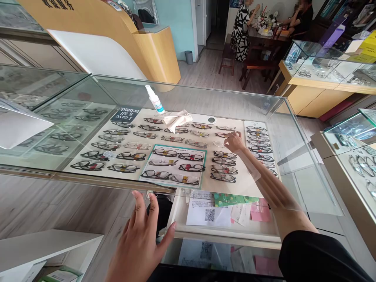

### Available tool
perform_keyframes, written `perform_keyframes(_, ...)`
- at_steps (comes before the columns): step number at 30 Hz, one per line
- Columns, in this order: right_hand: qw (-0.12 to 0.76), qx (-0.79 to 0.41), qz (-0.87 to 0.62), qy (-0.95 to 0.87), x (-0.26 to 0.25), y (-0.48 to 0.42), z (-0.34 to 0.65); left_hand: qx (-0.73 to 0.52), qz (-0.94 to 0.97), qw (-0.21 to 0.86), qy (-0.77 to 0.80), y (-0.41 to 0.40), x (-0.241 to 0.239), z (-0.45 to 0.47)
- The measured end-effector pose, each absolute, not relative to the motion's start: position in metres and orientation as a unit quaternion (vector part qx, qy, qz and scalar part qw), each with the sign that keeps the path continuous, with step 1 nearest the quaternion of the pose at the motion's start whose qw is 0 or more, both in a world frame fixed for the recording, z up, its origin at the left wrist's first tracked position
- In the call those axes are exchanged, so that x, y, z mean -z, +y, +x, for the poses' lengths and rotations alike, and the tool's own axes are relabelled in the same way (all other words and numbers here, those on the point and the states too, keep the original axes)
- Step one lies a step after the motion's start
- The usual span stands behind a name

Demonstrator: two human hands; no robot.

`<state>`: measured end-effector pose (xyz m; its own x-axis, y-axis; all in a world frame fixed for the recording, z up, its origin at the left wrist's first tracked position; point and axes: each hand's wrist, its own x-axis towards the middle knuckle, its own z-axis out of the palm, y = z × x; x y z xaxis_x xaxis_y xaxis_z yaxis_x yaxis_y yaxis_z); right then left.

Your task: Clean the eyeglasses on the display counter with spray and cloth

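My right hand [234,141] reaches into the glass display case, its fingers bent and closed at the edge of a dark-framed pair of eyeglasses [221,134]. Just below lies a clear-framed pair [217,144], partly beside the fingers. Closer to me, several dark eyeglasses [223,161] are lined up in a column. My left hand [138,235] is raised in front of the case with its fingers spread, holding nothing. A teal-bordered display card [173,185] carries more eyeglasses. Behind them are a white spray bottle [155,101] and a crumpled cloth [177,118].
An open drawer [173,231] with papers [195,215] sits under the case. The case's glass edge [252,197] crosses in front of my right forearm. A narrow rack of eyeglasses [258,141] stands right of my hand. Two people are at a far table [264,36].
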<state>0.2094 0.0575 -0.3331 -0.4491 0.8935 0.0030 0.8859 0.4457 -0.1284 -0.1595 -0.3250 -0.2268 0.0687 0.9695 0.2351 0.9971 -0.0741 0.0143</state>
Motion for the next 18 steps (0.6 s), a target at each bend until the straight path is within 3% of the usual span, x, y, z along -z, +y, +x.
perform_keyframes(18, 0.069, -0.056, -0.533, -0.841, 0.315, 0.031, 0.203, 0.081, -0.724, 0.066, -0.681, -0.325, 0.226, -0.16)
